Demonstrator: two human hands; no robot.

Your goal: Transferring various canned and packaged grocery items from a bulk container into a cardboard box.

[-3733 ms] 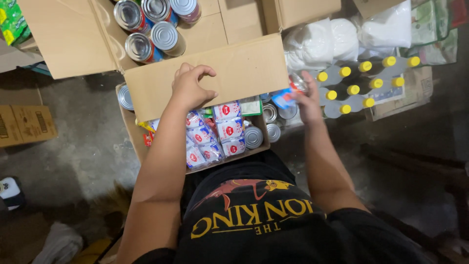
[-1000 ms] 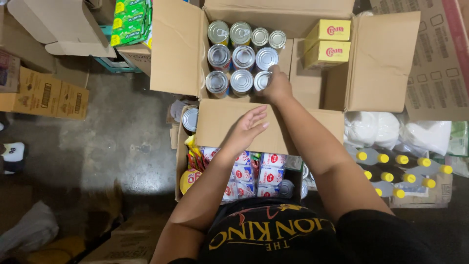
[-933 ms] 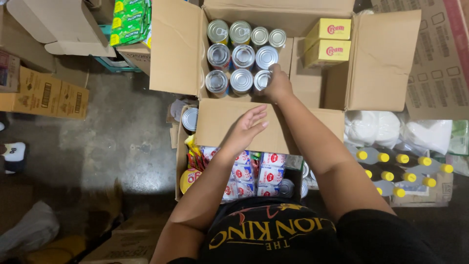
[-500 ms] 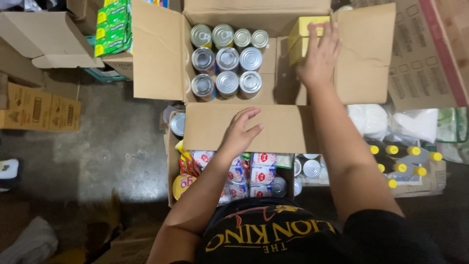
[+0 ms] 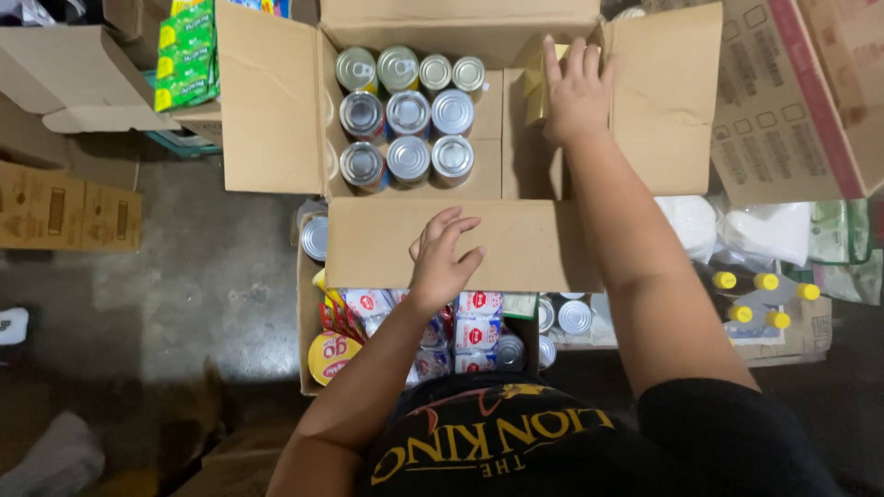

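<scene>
An open cardboard box (image 5: 276, 101) stands in front of me with several silver cans (image 5: 407, 110) packed in its left half. My right hand (image 5: 575, 87) lies flat with spread fingers on a yellow carton (image 5: 534, 83) in the box's right half. My left hand (image 5: 442, 258) rests with loose fingers on the near flap (image 5: 516, 244) of that box, holding nothing. Below the flap a lower box (image 5: 308, 373) holds several red and white packets (image 5: 477, 331), a few cans (image 5: 575, 316) and a round yellow pack (image 5: 333, 354).
Flat and folded cardboard boxes (image 5: 69, 207) lie at the left on the concrete floor. Green packets (image 5: 189, 51) sit at the upper left. To the right are yellow-capped bottles (image 5: 760, 299), white bags (image 5: 773, 230) and a large printed carton (image 5: 792, 101).
My right hand has moved from the cans across to the yellow carton at the box's right side. My left hand has stayed on the flap. The view has shifted up over the can box.
</scene>
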